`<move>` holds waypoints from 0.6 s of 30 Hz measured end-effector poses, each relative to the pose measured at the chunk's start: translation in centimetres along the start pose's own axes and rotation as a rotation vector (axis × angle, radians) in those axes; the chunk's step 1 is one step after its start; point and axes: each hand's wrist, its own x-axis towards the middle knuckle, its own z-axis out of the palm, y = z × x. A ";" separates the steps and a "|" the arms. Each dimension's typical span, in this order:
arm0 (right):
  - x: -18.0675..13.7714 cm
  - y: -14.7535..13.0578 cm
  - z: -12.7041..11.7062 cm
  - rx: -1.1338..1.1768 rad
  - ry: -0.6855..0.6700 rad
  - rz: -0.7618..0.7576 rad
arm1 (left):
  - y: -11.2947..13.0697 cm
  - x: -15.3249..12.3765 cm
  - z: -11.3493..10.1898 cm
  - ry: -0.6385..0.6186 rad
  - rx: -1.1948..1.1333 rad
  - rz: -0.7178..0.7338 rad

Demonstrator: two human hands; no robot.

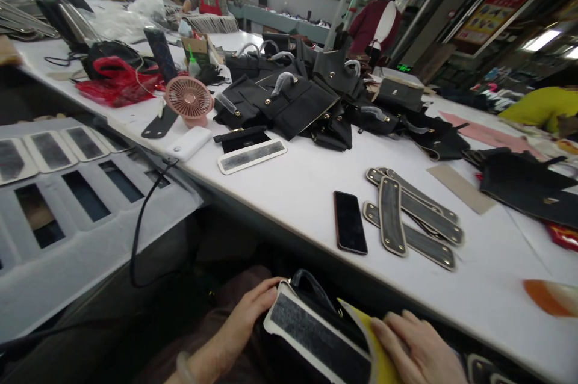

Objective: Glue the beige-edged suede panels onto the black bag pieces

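Note:
A black handbag (271, 355) lies in my lap below the table edge, its looped handle (316, 288) pointing up. Along its near side runs a white-edged panel (320, 336) with a dark strip down the middle. My left hand (246, 318) grips the panel's left end, thumb and fingers at the corner. At the right end, my right hand (419, 348) is curled over a bent yellow sheet (382, 345) with a pale edge, which stands against the bag. The right fingertips are partly hidden.
On the white table (289, 191) lie a phone (350, 222), several dark straps (406, 215), a loose white-edged panel (251, 156) and a heap of black bags (289, 95). A pink fan (189, 98) and white power bank (188, 142) stand left. More panels rest on a grey rack (90, 191).

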 end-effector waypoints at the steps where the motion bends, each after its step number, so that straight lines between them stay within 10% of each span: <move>1: 1.7 -1.6 0.1 -0.096 0.039 -0.074 | -0.2 0.1 0.0 0.014 -0.011 0.016; 9: 13.0 -11.8 1.8 -0.441 -0.020 -0.717 | -2.2 0.8 0.0 0.081 -0.217 0.097; 18: 18.0 -16.6 2.4 -0.514 -0.209 -1.243 | -1.7 0.2 0.5 0.174 -0.148 0.158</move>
